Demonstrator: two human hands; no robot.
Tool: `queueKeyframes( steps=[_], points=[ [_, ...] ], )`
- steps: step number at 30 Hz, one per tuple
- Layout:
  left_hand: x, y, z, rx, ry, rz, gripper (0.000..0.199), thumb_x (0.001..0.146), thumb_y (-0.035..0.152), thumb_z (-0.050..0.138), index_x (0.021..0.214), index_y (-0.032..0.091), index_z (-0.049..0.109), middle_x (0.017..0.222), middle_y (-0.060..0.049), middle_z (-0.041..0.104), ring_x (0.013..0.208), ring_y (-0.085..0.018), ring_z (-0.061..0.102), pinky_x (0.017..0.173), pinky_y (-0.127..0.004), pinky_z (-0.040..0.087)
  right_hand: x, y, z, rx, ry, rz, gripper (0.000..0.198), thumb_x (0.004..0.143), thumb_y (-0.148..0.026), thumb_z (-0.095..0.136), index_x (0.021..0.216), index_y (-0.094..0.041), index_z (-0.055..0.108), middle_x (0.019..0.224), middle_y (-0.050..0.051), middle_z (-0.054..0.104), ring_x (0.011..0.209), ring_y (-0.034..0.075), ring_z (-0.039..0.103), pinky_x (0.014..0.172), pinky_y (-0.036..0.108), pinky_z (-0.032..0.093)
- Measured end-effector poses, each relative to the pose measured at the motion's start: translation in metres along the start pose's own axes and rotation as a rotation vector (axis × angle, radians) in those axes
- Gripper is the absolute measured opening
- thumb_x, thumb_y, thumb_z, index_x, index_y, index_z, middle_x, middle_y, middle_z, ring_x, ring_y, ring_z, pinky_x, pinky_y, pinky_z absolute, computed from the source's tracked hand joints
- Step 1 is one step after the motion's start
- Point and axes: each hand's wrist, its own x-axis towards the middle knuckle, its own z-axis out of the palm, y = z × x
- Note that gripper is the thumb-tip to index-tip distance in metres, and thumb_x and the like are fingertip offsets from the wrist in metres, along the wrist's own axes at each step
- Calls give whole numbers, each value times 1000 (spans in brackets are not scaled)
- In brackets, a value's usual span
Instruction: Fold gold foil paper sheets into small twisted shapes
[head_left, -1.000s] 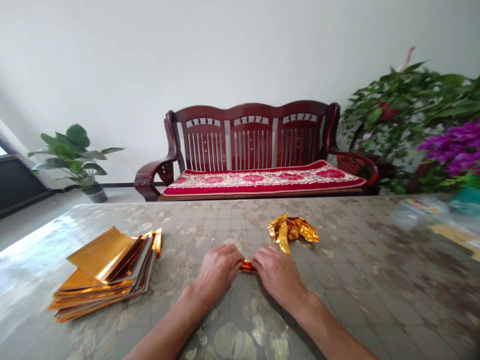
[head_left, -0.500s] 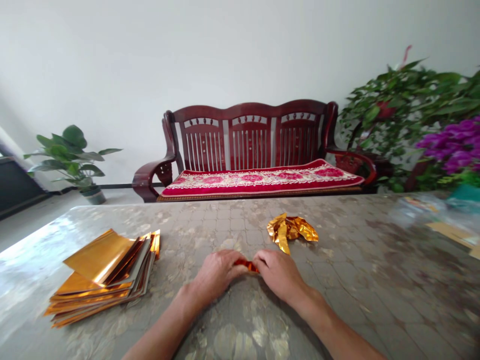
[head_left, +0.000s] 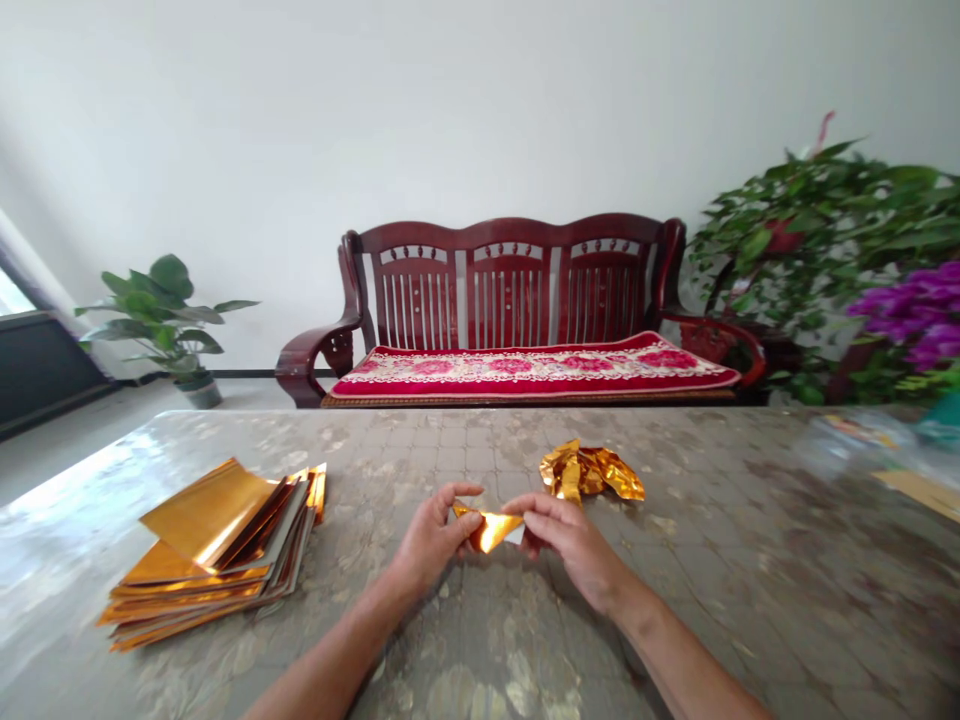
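A small folded piece of gold foil paper is held between both hands, just above the table in the middle. Its shiny face points towards me, and a bit of pale underside shows at its right end. My left hand pinches the left end, thumb in front. At the right end, my right hand grips it between thumb and fingers. Just beyond my right hand lies crumpled gold foil paper. Off to the left is a loose stack of gold foil sheets, some with grey backs showing.
A patterned grey tablecloth covers the table. Clear plastic and a tan piece of card lie at its right edge. Beyond stands a dark red wooden bench with a floral cushion, flanked by potted plants.
Both hands have turned and their fingers have loosened from a tight grip, so more of the gold foil paper shows. The view has shifted slightly.
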Motion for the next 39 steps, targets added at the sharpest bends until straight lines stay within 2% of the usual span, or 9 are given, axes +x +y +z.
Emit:
queueKeyframes(
  steps=[4, 9, 15, 17, 22, 25, 32, 35, 39],
  points=[
    [-4, 6, 1, -66, 16, -4, 63, 72, 41, 71, 123, 9, 52, 56, 6, 59, 44, -8, 46, 43, -17, 35, 0, -1, 5, 20, -4, -55, 26, 78, -36, 69, 96, -18, 72, 76, 1, 69, 69, 13, 60, 64, 24, 47],
    [-6, 6, 4, -238, 32, -50, 77, 68, 49, 78, 128, 10, 48, 54, 10, 49, 43, -6, 40, 42, -17, 30, 2, -3, 17, -20, 101, -76, 22, 67, -34, 78, 81, -18, 71, 64, -1, 68, 57, 12, 57, 54, 22, 45],
    [-14, 9, 12, -399, -7, -84, 87, 66, 44, 84, 136, 12, 44, 58, 8, 52, 46, -5, 41, 45, -17, 29, -1, -10, 27, -112, 178, -223, 15, 67, -31, 78, 69, -17, 72, 64, 0, 68, 60, 12, 60, 60, 23, 48],
    [-16, 10, 16, -434, 33, -57, 83, 67, 43, 84, 134, 13, 46, 59, 8, 52, 47, -5, 42, 47, -17, 30, -3, -10, 29, -111, 200, -240, 16, 69, -32, 77, 71, -17, 71, 66, 1, 69, 62, 13, 61, 62, 24, 49],
    [-15, 7, 20, -424, 318, 127, 61, 69, 43, 82, 117, 16, 56, 59, 10, 50, 52, -5, 47, 51, -16, 37, -7, -4, 36, -57, 209, -237, 27, 73, -37, 75, 92, -18, 69, 82, 4, 72, 71, 16, 65, 64, 26, 53],
    [-15, 5, 19, -398, 381, 191, 51, 70, 42, 81, 108, 17, 57, 59, 10, 50, 52, -5, 49, 52, -15, 40, -10, -2, 40, -89, 256, -233, 31, 74, -38, 74, 98, -18, 68, 90, 7, 73, 78, 20, 67, 69, 29, 54],
    [-17, 1, 19, -388, 356, 242, 38, 71, 37, 80, 94, 19, 55, 64, 7, 62, 53, -7, 55, 53, -17, 44, -16, -6, 47, -259, 401, -282, 34, 80, -35, 68, 109, -19, 71, 93, 7, 74, 76, 19, 66, 62, 27, 54],
    [-18, 0, 19, -394, 302, 223, 36, 74, 37, 78, 91, 19, 53, 66, 5, 64, 54, -8, 58, 53, -17, 45, -16, -6, 45, -308, 451, -400, 27, 84, -31, 64, 107, -22, 74, 89, 6, 73, 74, 17, 65, 64, 25, 54],
    [-20, 0, 21, -383, 207, 194, 32, 77, 38, 76, 86, 18, 53, 63, 4, 66, 54, -9, 59, 55, -18, 45, -17, -8, 43, -400, 441, -576, 23, 85, -24, 63, 105, -24, 75, 79, 3, 69, 69, 15, 62, 63, 24, 53]
  ],
)
